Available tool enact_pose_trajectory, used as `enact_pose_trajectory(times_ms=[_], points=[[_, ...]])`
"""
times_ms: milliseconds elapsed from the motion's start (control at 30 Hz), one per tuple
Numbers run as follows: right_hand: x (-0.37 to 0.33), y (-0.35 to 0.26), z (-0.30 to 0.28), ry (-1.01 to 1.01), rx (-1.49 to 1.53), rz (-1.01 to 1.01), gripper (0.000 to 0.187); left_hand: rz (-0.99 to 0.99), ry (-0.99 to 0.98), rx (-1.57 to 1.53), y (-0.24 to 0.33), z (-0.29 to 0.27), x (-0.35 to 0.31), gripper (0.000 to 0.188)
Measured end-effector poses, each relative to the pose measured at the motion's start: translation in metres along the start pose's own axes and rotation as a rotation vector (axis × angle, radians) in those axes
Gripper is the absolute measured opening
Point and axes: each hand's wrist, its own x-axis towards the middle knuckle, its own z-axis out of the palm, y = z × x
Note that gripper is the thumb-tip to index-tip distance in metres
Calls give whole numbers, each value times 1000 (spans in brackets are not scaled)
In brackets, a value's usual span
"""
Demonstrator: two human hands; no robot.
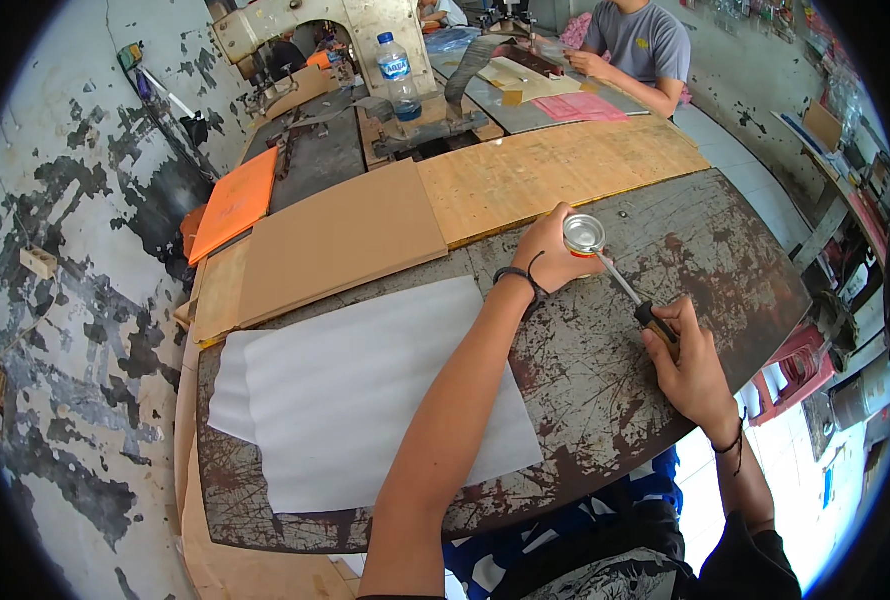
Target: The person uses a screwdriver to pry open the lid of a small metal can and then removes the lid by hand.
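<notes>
My left hand (pixel 552 255) is wrapped round a small round metal can (pixel 584 234) with a silvery lid and a strip of red and yellow on its side. In my right hand (pixel 693 368) is a screwdriver (pixel 627 284), gripped by its dark and tan handle. The shaft slants up to the left, and its tip meets the can's rim on the near right side. Under my left forearm lie white foam-like sheets (pixel 365 390), spread on the worn, scratched tabletop (pixel 605 400).
A brown cardboard sheet (pixel 340 250) and an orange panel (pixel 233 205) lie to the left on a plywood board (pixel 565 180). A water bottle (pixel 398 80) stands by a large cream-coloured machine (pixel 310 20). Across the table another person (pixel 637 50) sits near pink and cream sheets.
</notes>
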Motion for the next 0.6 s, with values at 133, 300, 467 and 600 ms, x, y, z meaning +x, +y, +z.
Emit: enact_pose_trajectory(times_ms=[133, 300, 467, 600], points=[[2, -4, -4, -23, -4, 22, 28, -12, -5, -9, -1, 3, 2, 72], [2, -4, 7, 22, -52, -27, 27, -38, -5, -37, -4, 2, 1, 72], [-1, 5, 0, 25, -35, -103, 29, -13, -11, 0, 2, 0, 1, 70], [0, 7, -12, 69, 15, 54, 29, -7, -8, -9, 2, 1, 1, 70]])
